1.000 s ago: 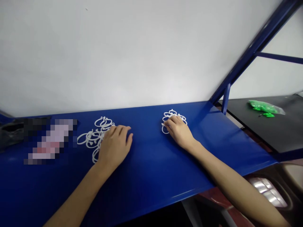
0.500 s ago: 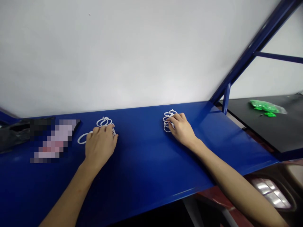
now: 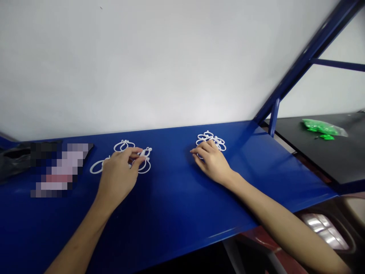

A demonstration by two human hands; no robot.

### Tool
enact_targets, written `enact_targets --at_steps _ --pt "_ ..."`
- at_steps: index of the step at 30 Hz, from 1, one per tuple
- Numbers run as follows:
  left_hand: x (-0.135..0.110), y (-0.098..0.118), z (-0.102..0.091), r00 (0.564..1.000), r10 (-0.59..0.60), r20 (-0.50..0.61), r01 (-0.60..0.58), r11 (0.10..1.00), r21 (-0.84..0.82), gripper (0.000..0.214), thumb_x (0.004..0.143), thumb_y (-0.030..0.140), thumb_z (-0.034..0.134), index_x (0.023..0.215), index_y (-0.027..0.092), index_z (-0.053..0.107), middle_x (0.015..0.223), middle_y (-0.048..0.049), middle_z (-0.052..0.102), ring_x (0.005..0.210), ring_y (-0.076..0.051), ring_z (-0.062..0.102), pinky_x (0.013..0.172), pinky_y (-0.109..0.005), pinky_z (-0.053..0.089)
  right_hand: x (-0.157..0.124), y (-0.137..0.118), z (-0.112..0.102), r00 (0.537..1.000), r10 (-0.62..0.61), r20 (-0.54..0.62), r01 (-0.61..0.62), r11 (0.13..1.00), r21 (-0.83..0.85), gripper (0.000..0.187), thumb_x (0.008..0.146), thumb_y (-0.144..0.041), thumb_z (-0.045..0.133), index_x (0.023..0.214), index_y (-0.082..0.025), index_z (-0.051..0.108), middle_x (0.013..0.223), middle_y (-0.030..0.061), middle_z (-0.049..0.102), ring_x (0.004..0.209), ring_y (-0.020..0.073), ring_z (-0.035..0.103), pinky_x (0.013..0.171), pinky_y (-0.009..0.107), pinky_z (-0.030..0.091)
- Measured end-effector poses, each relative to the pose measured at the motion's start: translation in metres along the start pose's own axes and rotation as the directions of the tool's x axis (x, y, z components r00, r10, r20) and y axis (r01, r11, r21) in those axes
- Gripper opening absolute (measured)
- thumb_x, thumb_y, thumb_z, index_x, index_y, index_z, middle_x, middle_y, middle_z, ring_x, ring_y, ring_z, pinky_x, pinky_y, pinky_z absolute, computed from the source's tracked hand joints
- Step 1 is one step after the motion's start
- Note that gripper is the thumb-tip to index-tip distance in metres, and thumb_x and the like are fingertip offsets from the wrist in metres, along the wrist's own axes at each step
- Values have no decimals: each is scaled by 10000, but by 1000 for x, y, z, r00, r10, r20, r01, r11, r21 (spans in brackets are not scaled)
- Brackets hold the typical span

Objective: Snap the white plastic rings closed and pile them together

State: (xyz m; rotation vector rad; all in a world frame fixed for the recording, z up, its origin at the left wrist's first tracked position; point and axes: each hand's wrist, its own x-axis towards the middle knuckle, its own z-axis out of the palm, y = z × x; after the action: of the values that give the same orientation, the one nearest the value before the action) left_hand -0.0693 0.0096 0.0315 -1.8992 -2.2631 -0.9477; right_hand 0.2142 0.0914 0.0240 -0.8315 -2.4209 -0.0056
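My left hand (image 3: 119,171) pinches a white plastic ring, which looks like a shower curtain ring (image 3: 148,151), between thumb and fingers. Beneath and around that hand lie several more white rings, among them a loose ring (image 3: 96,167) at its left and a pair of rings (image 3: 124,145) behind it. Part of this group is hidden by the hand. On the right, my right hand (image 3: 212,158) rests over a pile of white rings (image 3: 218,142), fingers apart and curved, with nothing seen between them. Its palm covers the near part of the pile.
The rings lie on a blue tabletop (image 3: 171,190) against a white wall (image 3: 171,68). At the left are a black plastic bag (image 3: 13,161) and a blurred-out pack (image 3: 64,167). A green-filled clear bag (image 3: 323,127) sits on a black table (image 3: 313,152) beyond the blue frame (image 3: 288,83).
My left hand has closed on a ring and lifted it slightly, moving it right. My right hand has shifted a little left and towards me, uncovering more rings behind it.
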Motion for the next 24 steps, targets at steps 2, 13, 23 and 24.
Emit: enact_targets --at_steps 2,13,23,24 --pt "0 6 -4 999 -31 -45 30 999 -21 163 900 327 563 1000 263 673 839 -37 735 828 -272 675 781 -421 508 0 -4 2 1000 -15 26 14 1000 24 241 1011 -222 470 1083 -172 695 993 108 659 899 252 506 853 436 511" --pt "-12 37 1 993 -62 101 88 958 -274 227 910 397 529 975 247 685 731 22 733 589 -159 632 580 -289 477 -5 -28 4 989 -61 136 1 915 403 448 999 -335 554 1411 -186 460 1160 104 629 908 182 651 823 359 580" --pt "-33 51 30 961 257 102 -212 922 -323 206 967 310 505 1092 224 645 932 -19 726 839 -177 679 794 -343 540 -8 -36 7 999 -31 -21 38 803 595 104 985 -241 584 1056 -178 628 877 31 667 742 121 655 691 258 566" --pt "-34 51 30 952 300 61 -267 911 -315 215 976 314 502 1115 220 637 1004 -34 718 901 -183 672 826 -349 538 -8 -35 7 1000 -25 -18 31 809 587 97 984 -237 581 1044 -178 630 868 29 665 733 120 649 683 257 564"
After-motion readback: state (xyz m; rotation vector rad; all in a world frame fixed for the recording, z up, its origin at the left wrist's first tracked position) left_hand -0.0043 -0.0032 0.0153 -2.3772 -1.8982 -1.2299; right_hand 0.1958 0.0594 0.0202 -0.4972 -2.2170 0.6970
